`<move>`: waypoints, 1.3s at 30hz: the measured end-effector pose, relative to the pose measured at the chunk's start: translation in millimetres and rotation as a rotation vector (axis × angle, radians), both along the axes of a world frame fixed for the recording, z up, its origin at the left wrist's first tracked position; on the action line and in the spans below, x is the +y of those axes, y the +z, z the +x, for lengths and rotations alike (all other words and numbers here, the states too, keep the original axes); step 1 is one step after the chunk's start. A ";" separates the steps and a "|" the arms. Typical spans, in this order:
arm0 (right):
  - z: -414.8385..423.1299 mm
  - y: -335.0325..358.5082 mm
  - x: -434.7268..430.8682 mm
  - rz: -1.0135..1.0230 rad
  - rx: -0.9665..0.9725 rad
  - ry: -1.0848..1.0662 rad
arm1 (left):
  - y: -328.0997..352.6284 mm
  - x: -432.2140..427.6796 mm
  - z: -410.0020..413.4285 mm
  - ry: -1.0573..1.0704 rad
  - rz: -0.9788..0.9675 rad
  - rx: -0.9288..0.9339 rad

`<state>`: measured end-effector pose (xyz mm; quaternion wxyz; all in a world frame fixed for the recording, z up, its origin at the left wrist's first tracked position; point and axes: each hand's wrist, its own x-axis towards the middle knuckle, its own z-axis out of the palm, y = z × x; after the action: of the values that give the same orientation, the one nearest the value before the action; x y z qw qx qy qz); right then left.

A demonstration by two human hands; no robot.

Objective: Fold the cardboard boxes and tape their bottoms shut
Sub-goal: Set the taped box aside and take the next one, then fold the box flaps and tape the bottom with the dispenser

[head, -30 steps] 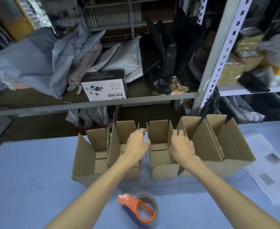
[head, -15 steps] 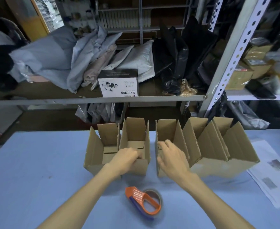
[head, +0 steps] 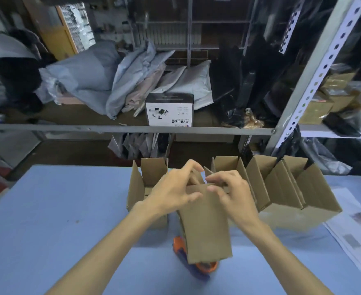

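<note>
Half a second back this box stood in the row on the table, both hands at its near rim. Now the box [head: 205,228] is up off the table [head: 47,220] and tipped toward the camera. It hangs over the dispenser [head: 201,270], which shows only as orange and blue bits at the box's lower edge.

Left hand [head: 172,191]: thumb on the near face, fingers curled over the top edge, gripping. Right hand [head: 234,194]: thumb on the near face, fingers hooked over the rim by the flaps.

A gap is open in the row, left box [head: 137,188] on one side, right boxes [head: 282,188] on the other. All are open-topped with flaps upright.

Cardboard is matte brown, flat-sided, creased at the folds. Table is smooth blue. Printed papers [head: 354,231] lie flat at right.
</note>
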<state>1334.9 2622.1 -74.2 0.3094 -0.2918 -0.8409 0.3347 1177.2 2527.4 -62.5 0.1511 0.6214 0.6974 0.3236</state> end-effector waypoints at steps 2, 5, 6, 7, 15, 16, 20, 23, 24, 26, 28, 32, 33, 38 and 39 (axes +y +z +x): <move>7.5 12.4 -4.6 -0.048 0.057 0.008 | 5.8 -16.3 -2.1 -0.027 0.038 -0.108; 16.0 22.2 -11.3 -0.153 0.115 0.016 | 11.3 -36.8 -9.3 -0.082 -0.083 -0.259; 17.9 22.8 -12.0 -0.200 0.137 0.013 | 12.9 -42.3 -11.9 -0.111 -0.141 -0.315; 20.2 22.0 -12.3 -0.265 0.160 0.008 | 13.6 -47.3 -13.6 -0.153 -0.185 -0.357; 31.3 -15.5 -22.4 -0.660 0.214 -0.056 | -9.5 -68.7 14.1 -0.114 -0.102 -0.526; 30.7 -23.4 -27.4 -0.677 0.210 -0.062 | -14.2 -71.1 18.8 -0.075 -0.088 -0.561; 19.5 -59.1 -58.2 -0.724 0.249 -0.089 | -28.0 -86.8 26.5 0.018 -0.097 -0.614; 3.4 -88.5 -82.8 -0.814 0.262 -0.102 | -35.4 -105.1 24.6 0.034 -0.154 -0.599; -2.2 -99.2 -90.5 -0.854 0.246 -0.097 | -39.3 -111.5 23.1 0.038 -0.190 -0.568; -14.0 -120.9 -105.9 -0.941 0.189 -0.085 | -50.7 -122.7 17.3 0.053 -0.282 -0.469; -27.2 -138.7 -119.7 -1.012 0.135 -0.066 | -65.9 -131.1 6.7 0.097 -0.400 -0.369; -48.8 -165.6 -141.2 -0.915 -0.018 -0.013 | -105.1 -140.1 -20.1 0.157 -0.565 -0.234; -50.4 -169.3 -146.6 -0.891 -0.053 -0.006 | -113.6 -139.1 -26.4 0.165 -0.588 -0.201; -46.6 -177.3 -172.8 -0.860 -0.149 -0.008 | -143.2 -124.8 -49.9 0.213 -0.671 -0.147; -46.9 -177.7 -174.9 -0.860 -0.151 -0.031 | -147.2 -121.7 -52.3 0.208 -0.673 -0.136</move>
<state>1288.0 2447.2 -251.9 0.1023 -0.4302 -0.6407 0.6277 1125.0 2405.7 -209.7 0.3595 0.4394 0.8128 0.1303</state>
